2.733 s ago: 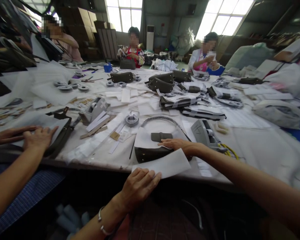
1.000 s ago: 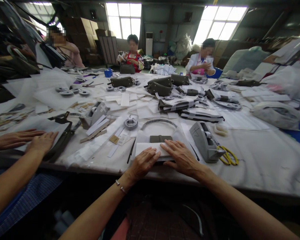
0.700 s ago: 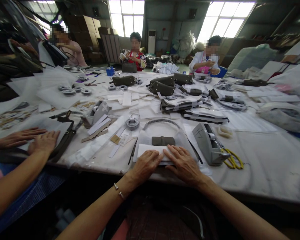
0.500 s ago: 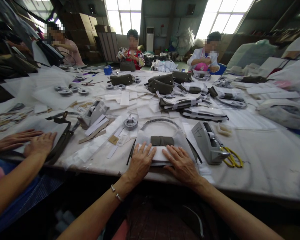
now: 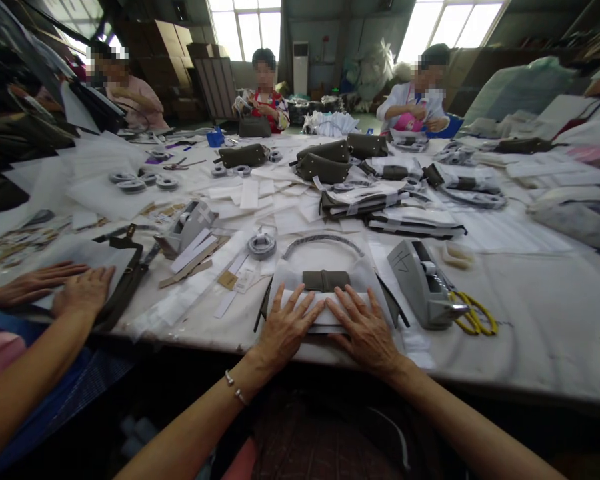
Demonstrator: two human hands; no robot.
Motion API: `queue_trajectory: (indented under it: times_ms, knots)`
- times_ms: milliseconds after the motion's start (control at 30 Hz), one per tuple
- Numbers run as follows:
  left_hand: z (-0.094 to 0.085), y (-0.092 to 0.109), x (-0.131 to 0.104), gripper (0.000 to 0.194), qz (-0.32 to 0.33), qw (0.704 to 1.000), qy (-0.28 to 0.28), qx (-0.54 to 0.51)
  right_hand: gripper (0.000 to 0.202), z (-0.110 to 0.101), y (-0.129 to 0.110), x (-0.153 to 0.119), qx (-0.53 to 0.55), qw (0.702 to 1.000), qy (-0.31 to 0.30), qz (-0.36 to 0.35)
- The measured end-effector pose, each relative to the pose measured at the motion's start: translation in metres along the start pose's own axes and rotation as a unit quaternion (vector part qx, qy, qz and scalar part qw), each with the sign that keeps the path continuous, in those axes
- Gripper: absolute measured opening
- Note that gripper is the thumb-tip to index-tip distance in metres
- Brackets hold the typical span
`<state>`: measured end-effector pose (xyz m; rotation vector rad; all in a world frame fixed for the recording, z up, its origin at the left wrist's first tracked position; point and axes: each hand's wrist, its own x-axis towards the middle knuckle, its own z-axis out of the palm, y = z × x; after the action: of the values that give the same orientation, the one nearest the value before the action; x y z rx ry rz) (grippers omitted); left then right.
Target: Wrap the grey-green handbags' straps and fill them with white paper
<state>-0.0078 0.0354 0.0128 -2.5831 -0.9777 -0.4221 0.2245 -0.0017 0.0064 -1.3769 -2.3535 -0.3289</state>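
Observation:
A dark olive handbag lies flat in front of me at the table's near edge, mostly covered by white wrapping paper (image 5: pixel 290 277). Its wrapped handle (image 5: pixel 325 239) arches away from me, and an olive strap piece (image 5: pixel 325 281) shows through at the middle. My left hand (image 5: pixel 289 328) rests flat on the paper with fingers spread. My right hand (image 5: pixel 365 328) lies flat on the other half, its fingers apart too, the fingertips of both hands nearly meeting. Just right of the bag stands a grey tape dispenser (image 5: pixel 423 287), with yellow-handled scissors (image 5: pixel 476 315) beside it.
At left, a co-worker's hands (image 5: pixel 83 290) press paper on another bag. A second tape dispenser (image 5: pixel 190 223), paper strips (image 5: pixel 195 260) and a wrapped coil (image 5: pixel 261 245) lie between us. Finished-looking olive bags (image 5: pixel 323 168) and wrapped bags (image 5: pixel 415 223) are heaped farther back. Other people sit across the table.
My left hand has slid slightly to the right over the paper, bringing its fingertips closer to the right hand's. The view has shifted slightly.

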Motion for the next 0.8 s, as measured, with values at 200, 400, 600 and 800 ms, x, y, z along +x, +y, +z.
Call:
queue_trajectory:
  times_ms: [200, 400, 600, 800]
  knots:
    - [-0.003, 0.023, 0.011, 0.049, 0.016, 0.998, -0.038, -0.046, 0.058, -0.001, -0.004, 0.000, -0.006, 1.000, -0.026, -0.005]
    - [0.005, 0.021, 0.005, 0.055, 0.034, 0.992, -0.027, -0.115, 0.060, -0.001, -0.002, -0.001, 0.009, 0.999, -0.031, -0.028]
    - [0.014, 0.026, 0.005, 0.046, 0.012, 0.993, 0.016, -0.120, 0.049, 0.004, 0.002, -0.001, 0.020, 0.999, -0.021, -0.036]
    - [0.017, 0.035, 0.011, 0.039, -0.007, 0.995, 0.027, -0.100, 0.041, 0.004, 0.004, 0.004, 0.016, 0.999, 0.002, -0.052]
